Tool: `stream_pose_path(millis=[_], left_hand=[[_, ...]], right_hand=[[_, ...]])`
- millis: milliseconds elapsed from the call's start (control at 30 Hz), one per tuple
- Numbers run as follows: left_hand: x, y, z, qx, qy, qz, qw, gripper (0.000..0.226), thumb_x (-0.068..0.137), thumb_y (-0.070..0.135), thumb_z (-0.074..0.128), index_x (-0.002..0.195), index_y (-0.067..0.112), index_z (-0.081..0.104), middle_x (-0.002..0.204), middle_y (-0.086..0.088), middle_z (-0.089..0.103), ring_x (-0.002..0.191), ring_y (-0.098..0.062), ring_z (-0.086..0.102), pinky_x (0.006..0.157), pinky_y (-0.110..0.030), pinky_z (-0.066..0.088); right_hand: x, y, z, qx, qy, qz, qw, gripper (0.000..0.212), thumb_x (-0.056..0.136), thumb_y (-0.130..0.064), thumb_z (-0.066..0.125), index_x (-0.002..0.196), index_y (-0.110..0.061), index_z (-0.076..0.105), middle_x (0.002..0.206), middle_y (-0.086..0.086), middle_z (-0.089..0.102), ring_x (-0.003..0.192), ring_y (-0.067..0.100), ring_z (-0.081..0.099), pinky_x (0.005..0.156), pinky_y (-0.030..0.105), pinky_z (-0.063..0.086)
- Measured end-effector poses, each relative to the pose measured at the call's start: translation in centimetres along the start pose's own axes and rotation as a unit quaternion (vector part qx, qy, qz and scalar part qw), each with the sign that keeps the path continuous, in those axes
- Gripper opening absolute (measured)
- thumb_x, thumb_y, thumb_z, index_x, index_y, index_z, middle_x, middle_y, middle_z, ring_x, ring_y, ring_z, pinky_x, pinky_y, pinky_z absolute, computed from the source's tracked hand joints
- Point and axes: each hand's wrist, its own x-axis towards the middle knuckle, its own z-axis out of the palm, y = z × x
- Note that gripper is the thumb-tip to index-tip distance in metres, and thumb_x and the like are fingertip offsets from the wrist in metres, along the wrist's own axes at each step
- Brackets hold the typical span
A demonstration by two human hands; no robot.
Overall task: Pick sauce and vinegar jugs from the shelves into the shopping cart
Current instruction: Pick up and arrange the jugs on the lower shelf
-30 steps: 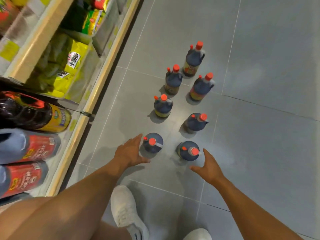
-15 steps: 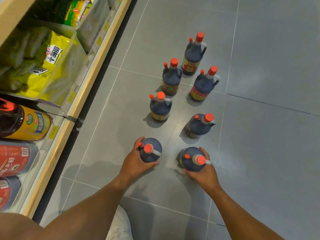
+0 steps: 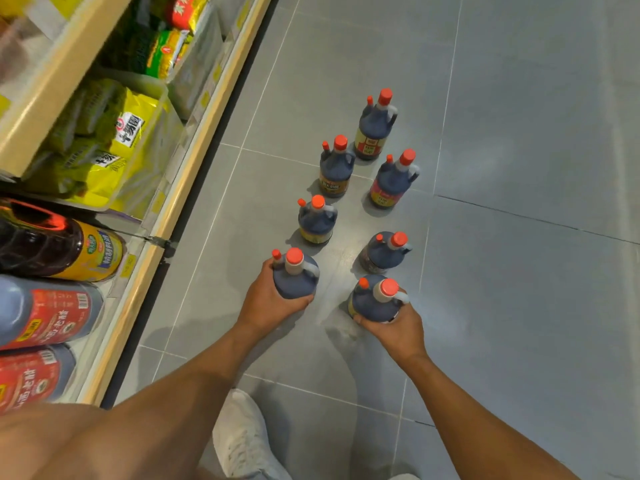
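Observation:
Several dark jugs with red caps stand in two rows on the grey tiled floor. My left hand point(image 3: 268, 301) grips the nearest left jug point(image 3: 295, 276) round its body. My right hand point(image 3: 398, 325) grips the nearest right jug point(image 3: 375, 301) from below and behind. Beyond them stand further jugs, one point(image 3: 317, 221) in the left row and one point(image 3: 384, 252) in the right row, then three more farther off. No shopping cart shows in this view.
A shelf unit with a pale wooden edge point(image 3: 166, 209) runs along the left. It holds large bottles lying on their sides point(image 3: 52, 244) and yellow packets point(image 3: 114, 140). My white shoes point(image 3: 242, 438) are at the bottom, on open floor tiles.
Both hands reached forward from open above the floor and closed round the two nearest jugs. The view has shifted slightly toward the shelf.

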Motion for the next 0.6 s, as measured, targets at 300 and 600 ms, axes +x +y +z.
stream_pose_path(millis=[300, 600], left_hand=[[-8.0, 16.9, -13.4, 0.012, -0.004, 0.03, 0.999, 0.086, 0.071, 0.045, 0.089, 0.139, 0.031, 0.038, 0.122, 0.015, 0.052, 0.11, -0.007, 0.051, 0.095, -0.023, 0.041], [-18.8, 34.9, -29.4, -0.007, 0.052, 0.045, 0.998, 0.094, 0.053, 0.05, 0.093, 0.132, 0.036, 0.044, 0.121, 0.015, 0.061, 0.111, -0.011, 0.061, 0.09, -0.03, 0.051]], right_hand=[[-10.1, -19.3, -9.7, 0.029, -0.022, -0.051, 0.998, 0.071, 0.064, -0.059, 0.085, 0.123, -0.04, 0.051, 0.113, -0.022, 0.063, 0.101, 0.008, 0.064, 0.084, 0.017, 0.053], [-21.1, -42.3, -21.3, 0.034, 0.037, -0.098, 0.994, 0.078, 0.054, -0.055, 0.092, 0.12, -0.036, 0.055, 0.105, -0.018, 0.068, 0.094, 0.002, 0.066, 0.071, 0.02, 0.051]])
